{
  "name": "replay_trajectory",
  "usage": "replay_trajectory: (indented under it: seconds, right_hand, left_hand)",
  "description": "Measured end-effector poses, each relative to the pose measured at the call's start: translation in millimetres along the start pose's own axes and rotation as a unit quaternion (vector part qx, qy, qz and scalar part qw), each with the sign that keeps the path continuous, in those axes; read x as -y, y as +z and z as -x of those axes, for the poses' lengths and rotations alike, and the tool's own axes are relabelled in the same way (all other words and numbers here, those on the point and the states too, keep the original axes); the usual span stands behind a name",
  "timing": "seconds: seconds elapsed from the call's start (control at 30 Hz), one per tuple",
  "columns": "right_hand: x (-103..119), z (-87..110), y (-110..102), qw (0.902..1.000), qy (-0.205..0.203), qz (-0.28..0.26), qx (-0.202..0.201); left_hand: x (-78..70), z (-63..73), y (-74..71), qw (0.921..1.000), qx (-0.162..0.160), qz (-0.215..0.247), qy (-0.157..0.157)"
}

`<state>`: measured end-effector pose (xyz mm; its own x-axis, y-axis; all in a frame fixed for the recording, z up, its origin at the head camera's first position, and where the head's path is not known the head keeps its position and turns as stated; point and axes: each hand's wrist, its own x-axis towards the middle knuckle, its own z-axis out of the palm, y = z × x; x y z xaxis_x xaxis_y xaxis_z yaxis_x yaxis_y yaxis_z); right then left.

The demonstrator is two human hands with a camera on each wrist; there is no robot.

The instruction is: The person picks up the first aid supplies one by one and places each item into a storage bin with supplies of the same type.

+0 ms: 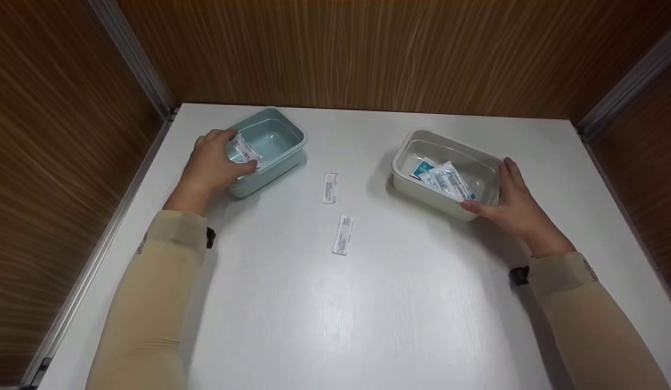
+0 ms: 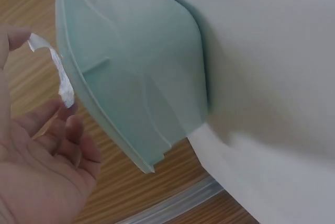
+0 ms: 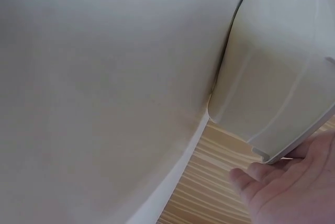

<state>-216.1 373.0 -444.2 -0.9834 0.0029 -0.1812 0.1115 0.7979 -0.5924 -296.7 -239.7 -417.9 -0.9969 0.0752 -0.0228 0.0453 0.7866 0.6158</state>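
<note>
Over the near left end of the pale green bin (image 1: 273, 174), my left hand (image 1: 212, 163) holds a small white printed packet (image 2: 62, 77) between thumb and fingertips. The packet bows between them, just at the rim in the left wrist view. My right hand (image 1: 516, 214) is at the right end of the beige bin (image 1: 422, 189). Its thumb touches the front rim and its straight fingers lie along the end rim. Several white and teal packets (image 1: 448, 180) lie inside the beige bin. In the right wrist view, fingertips (image 3: 238, 177) extend past the bin's corner.
Two narrow white packets lie on the white table (image 1: 335, 314) between the bins, one farther back (image 1: 330, 188) and one nearer (image 1: 343, 235). Wood-grain panels (image 1: 346, 54) stand behind the table and along both sides.
</note>
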Motion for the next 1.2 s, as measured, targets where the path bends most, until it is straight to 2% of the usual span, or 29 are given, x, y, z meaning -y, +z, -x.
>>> replay_trajectory:
  seconds: [0.23,0.43,0.5,0.63,0.77,0.9,1.03,1.1,1.2]
  right_hand:
    - [0.7,-0.1,-1.1,0.9999,-0.002,0.014,-0.002]
    - [3.6,-1.7,-2.2,0.9999,0.001,0.017,0.003]
    - [3.9,-2.2,-2.2,0.9999,-0.003,0.017,0.001]
    - [2.4,-1.7,-1.4,0.9998,-0.001,0.018,0.001]
    - [0.5,0.1,-1.3,0.9998,0.005,0.019,0.002]
    - [0.2,0.3,-1.7,0.9997,0.006,0.022,0.003]
    - [1.1,-0.3,-2.7,0.9997,0.003,0.026,0.002]
    - [1.2,-0.2,-3.1,0.9995,-0.002,0.033,0.003]
    - [1.3,0.3,-3.4,0.9988,-0.009,0.048,0.006]
  left_hand:
    - [3.5,-0.4,0.5,0.999,-0.005,-0.034,-0.027]
    - [0.6,8.5,7.3,0.9984,-0.033,-0.046,-0.008]
    - [-2.6,12.1,11.7,0.9981,-0.045,-0.042,0.008]
    - [-15.2,20.6,24.4,0.9949,-0.068,-0.041,0.063]
    - [-34.1,32.7,40.8,0.9907,-0.064,-0.03,0.116]
    - [-54.6,48.5,58.6,0.9901,-0.026,-0.009,0.137]
    - [-71.6,62.4,78.2,0.9888,0.054,0.004,0.139]
    - [-77.3,67.5,88.2,0.9829,0.102,0.006,0.153]
    - [-82.4,72.2,101.1,0.9687,0.164,0.003,0.186]
